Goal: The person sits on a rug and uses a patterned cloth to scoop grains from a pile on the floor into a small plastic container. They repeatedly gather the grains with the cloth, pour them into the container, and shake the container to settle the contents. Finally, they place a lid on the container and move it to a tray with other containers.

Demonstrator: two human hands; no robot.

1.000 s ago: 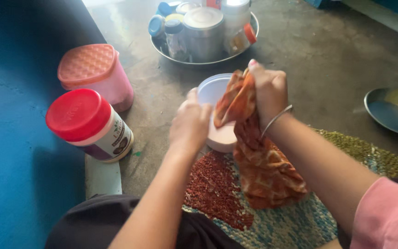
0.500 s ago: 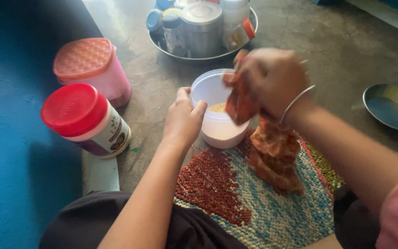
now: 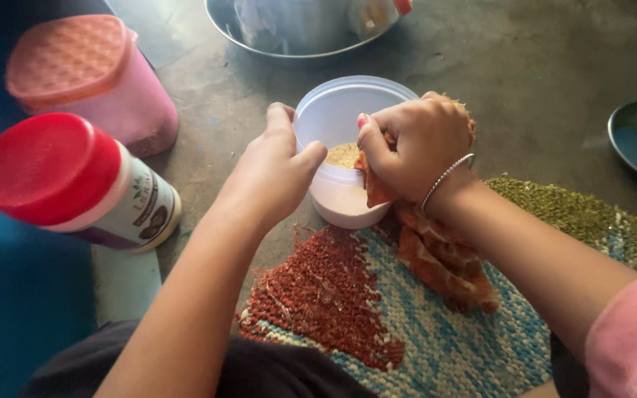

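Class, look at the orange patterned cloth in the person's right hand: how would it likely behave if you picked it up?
The orange cloth is probably floppy: it hangs in folds below the right hand. It likely weighs little, since bunched fingers alone carry it. It seems unlikely to slip, being crumpled in the grip.

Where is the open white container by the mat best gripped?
Grip the white container round its side wall just under the rim, coming from the left, as the left hand does. It stands upright and open with powder inside, and the right hand with the orange cloth takes the right side.
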